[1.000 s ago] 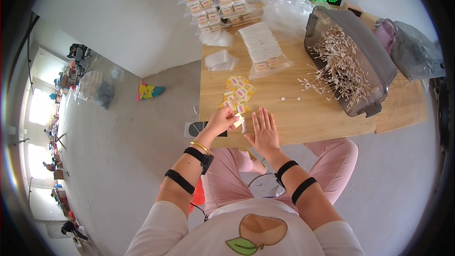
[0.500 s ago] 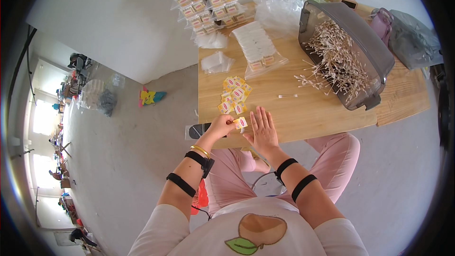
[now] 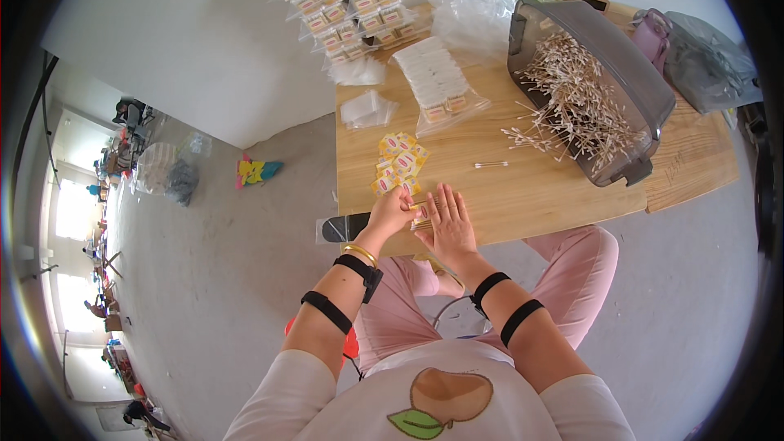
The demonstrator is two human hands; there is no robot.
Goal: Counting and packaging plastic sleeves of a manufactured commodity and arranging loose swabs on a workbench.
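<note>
Left hand (image 3: 390, 214) at the near edge of the wooden table (image 3: 523, 196), fingers pinched on a small bundle of cotton swabs (image 3: 421, 203). Right hand (image 3: 447, 220) just beside it, fingers spread flat and open, touching the same bundle; nothing gripped there. Just beyond the hands, a heap of small yellow packets (image 3: 400, 157). One loose swab (image 3: 491, 165) farther out. Far right, a grey bin (image 3: 629, 82) tipped on its side, spilling swabs. Stacked white packs (image 3: 433, 80) at the back.
</note>
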